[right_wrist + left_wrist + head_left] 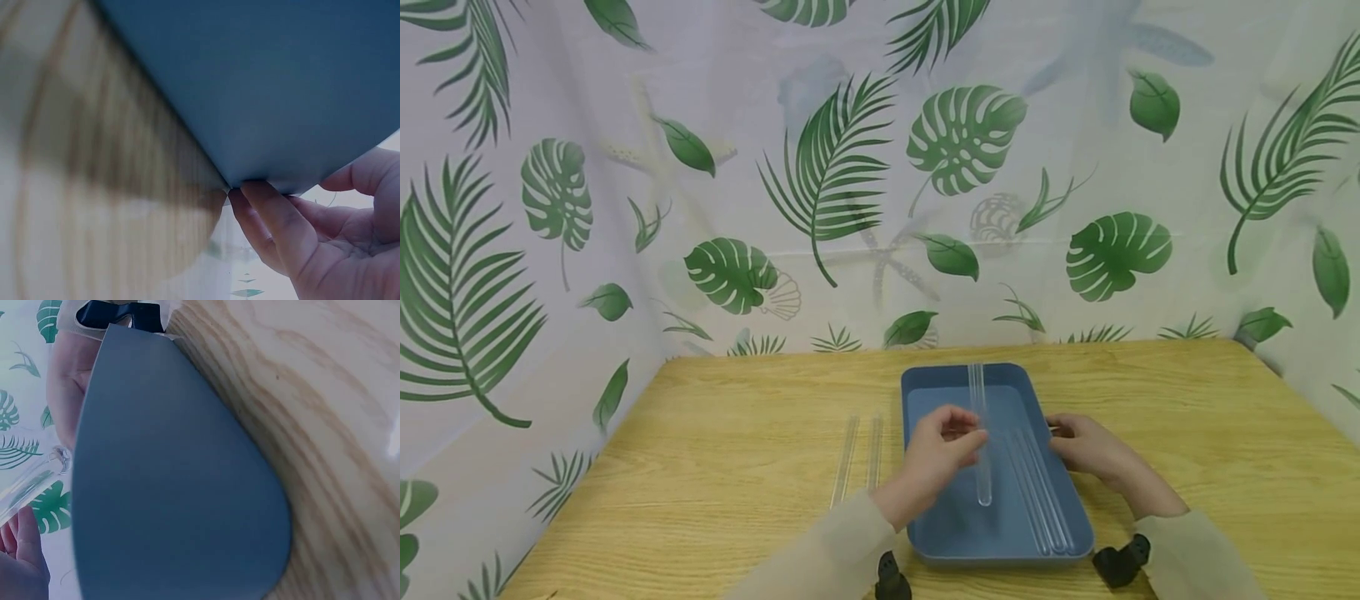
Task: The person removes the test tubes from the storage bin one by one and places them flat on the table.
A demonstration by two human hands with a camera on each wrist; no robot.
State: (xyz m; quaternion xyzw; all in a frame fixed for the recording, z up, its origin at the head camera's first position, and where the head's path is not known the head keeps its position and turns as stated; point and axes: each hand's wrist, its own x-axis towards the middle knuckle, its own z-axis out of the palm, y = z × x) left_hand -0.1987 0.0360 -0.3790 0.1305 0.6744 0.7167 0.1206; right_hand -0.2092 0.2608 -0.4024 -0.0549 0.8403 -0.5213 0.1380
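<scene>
My left hand [936,454] pinches a clear test tube [984,487] between thumb and fingers, above the blue tray [951,533]. The tube's rounded end points toward me. Several more clear test tubes [1037,492] lie side by side along the right part of the tray. At the tray's right side, my right hand [1086,446] holds the wall. Its fingertips [262,190] touch the wall low down near the table, and the thumb is up by the rim. In the left wrist view, the tray wall covers much of the scene.
Two clear test tubes [845,458] lie apart on the wooden table [737,467], left of the tray, partly behind my left forearm. A white leaf-printed cloth [865,167] hangs behind the table and along its sides. Black wrist devices [1122,562] sit at both cuffs.
</scene>
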